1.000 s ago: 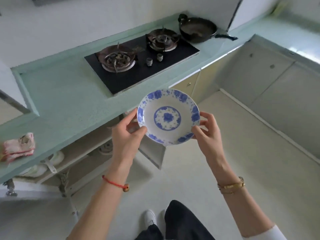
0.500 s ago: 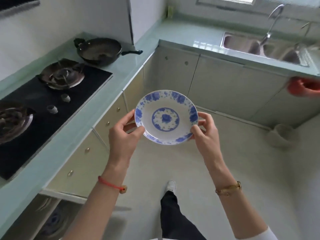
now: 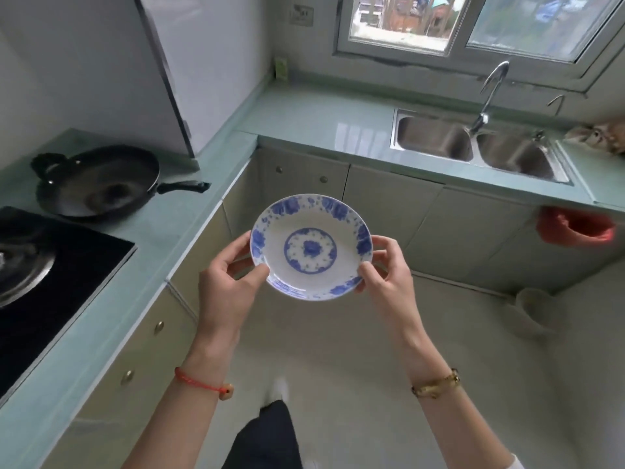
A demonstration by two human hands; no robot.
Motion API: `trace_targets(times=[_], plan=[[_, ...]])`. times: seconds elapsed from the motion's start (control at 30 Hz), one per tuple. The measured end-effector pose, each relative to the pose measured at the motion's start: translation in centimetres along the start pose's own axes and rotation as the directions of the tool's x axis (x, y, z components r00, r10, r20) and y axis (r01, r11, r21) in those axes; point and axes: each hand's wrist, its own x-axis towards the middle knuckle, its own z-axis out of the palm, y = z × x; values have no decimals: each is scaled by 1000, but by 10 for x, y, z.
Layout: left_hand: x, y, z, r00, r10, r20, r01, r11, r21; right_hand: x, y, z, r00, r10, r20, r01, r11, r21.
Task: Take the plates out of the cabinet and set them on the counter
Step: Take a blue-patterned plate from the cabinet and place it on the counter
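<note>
A white plate with a blue flower pattern (image 3: 311, 247) hangs level in the air over the floor, in front of the corner cabinets. My left hand (image 3: 226, 289) grips its left rim, thumb on top. My right hand (image 3: 385, 279) grips the right rim the same way. The pale green counter (image 3: 318, 113) runs along the left wall and turns along the far wall under the window. The cabinet the plate came from is out of view.
A black frying pan (image 3: 98, 184) sits on the left counter beside a black gas hob (image 3: 50, 265). A double steel sink (image 3: 473, 143) with a tap is set in the far counter. A red bag (image 3: 575, 228) hangs at the right. Closed cabinet doors (image 3: 389, 204) line the corner.
My view has swung right from the hob and open lower cabinet toward the sink corner. The plate stays held in both hands at the same height.
</note>
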Motion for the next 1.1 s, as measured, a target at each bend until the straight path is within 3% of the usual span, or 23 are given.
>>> trace_targets(times=[0.57, 1.1], plan=[[412, 37, 121, 995, 6, 103, -7, 1000, 12, 393, -13, 96, 995, 14, -100, -13, 1000, 8], [744, 40, 298, 995, -96, 40, 93, 993, 72, 793, 3, 117, 995, 92, 43, -89, 994, -68]])
